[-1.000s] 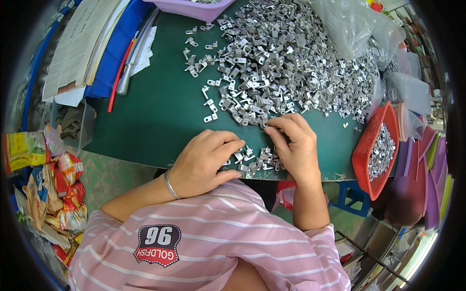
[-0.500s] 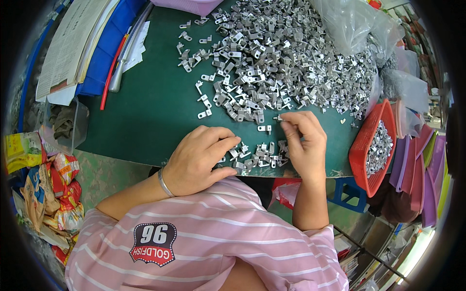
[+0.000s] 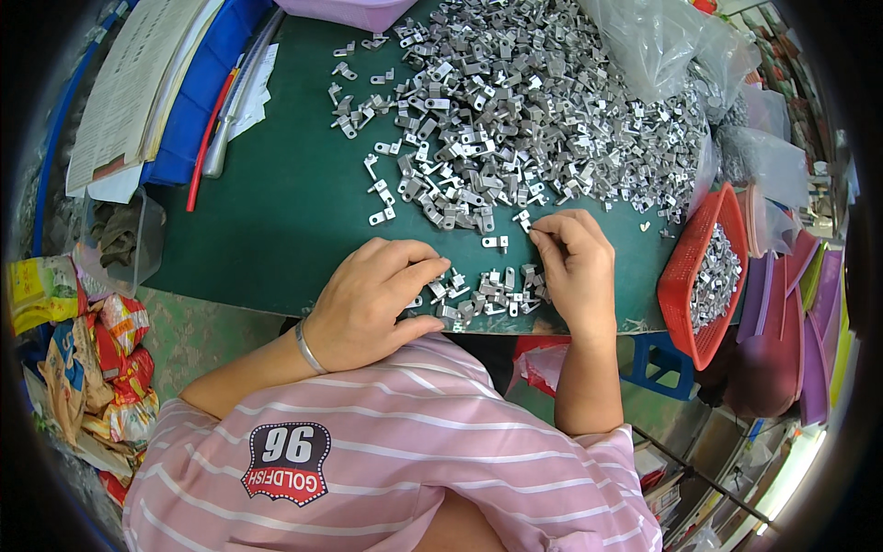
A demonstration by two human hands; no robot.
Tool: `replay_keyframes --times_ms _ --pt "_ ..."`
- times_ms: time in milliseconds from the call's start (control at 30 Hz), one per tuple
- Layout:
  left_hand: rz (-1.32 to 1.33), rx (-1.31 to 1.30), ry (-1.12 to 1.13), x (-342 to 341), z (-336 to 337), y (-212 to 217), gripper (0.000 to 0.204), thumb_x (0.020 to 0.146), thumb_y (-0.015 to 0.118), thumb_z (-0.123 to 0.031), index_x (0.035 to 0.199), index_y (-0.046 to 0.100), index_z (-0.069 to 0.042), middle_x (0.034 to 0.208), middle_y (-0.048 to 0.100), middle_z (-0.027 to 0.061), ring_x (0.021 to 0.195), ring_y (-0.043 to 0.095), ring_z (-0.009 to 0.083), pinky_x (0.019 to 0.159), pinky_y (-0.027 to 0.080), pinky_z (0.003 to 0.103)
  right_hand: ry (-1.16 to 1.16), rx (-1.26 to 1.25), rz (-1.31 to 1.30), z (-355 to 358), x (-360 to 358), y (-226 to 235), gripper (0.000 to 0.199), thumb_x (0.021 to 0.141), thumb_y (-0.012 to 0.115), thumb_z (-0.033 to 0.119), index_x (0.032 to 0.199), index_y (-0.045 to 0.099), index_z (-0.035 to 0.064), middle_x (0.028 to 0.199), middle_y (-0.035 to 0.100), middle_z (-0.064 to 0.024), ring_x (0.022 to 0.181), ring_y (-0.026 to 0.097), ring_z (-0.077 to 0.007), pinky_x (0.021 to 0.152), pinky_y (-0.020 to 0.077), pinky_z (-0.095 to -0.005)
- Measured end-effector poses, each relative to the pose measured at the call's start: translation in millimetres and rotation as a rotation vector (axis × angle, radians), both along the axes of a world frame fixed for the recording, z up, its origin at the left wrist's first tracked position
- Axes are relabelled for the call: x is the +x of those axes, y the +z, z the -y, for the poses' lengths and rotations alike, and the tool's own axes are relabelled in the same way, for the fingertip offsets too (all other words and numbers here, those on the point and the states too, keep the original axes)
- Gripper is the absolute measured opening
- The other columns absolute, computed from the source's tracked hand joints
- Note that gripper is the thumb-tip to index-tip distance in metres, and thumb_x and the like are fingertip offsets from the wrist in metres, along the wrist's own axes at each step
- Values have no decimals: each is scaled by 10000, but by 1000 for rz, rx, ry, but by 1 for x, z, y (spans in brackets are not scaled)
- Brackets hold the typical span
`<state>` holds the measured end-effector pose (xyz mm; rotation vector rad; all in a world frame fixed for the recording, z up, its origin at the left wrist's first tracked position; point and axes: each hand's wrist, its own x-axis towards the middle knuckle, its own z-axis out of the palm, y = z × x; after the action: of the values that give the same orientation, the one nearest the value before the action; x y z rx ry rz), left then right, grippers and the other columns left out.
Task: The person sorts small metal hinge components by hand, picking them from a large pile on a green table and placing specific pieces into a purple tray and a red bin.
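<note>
A green table [image 3: 276, 212] carries a wide heap of small metal brackets [image 3: 533, 120] at its far side, clear plastic bags [image 3: 662, 46] lying over the heap's right edge. A red basket [image 3: 704, 276] of brackets stands right. The left hand [image 3: 372, 299] rests loosely curled against a small near cluster of brackets [image 3: 483, 294]. The right hand [image 3: 575, 267] pinches one bracket [image 3: 524, 221] at the heap's near edge.

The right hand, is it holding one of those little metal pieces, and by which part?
Yes. The right hand pinches a small metal bracket at its fingertips, by its near end. The left hand rests on the small pile; whether it grips anything cannot be told.
</note>
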<state>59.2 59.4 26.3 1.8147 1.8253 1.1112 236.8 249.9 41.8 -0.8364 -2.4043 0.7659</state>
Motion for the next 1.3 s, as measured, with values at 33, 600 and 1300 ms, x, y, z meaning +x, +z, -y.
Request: replay_keyframes --times_ms 33,600,1300 --pt "1 -1 -1 0 0 0 627 618 875 -174 1180 633 -36 1148 609 111 950 576 299 840 481 388 -1 33 21 -1 1 -4 110 828 722 7 921 671 -21 831 634 -121 710 632 -263 644 514 -335" --pt "-6 -6 1 1 0 1 626 619 873 -175 1179 635 -33 1151 607 108 948 574 295 843 478 386 -44 -459 -31 -4 16 4 85 940 645 52 923 669 -27 758 579 19 693 488 -50 604 396 -209" --pt "9 -21 -2 0 1 1 616 627 867 -162 1181 632 -34 1148 611 111 965 581 298 846 482 391 84 -807 -223 1 6 3 129 872 679 -51 1000 685 -36 904 702 -90 793 685 -138 686 562 -261"
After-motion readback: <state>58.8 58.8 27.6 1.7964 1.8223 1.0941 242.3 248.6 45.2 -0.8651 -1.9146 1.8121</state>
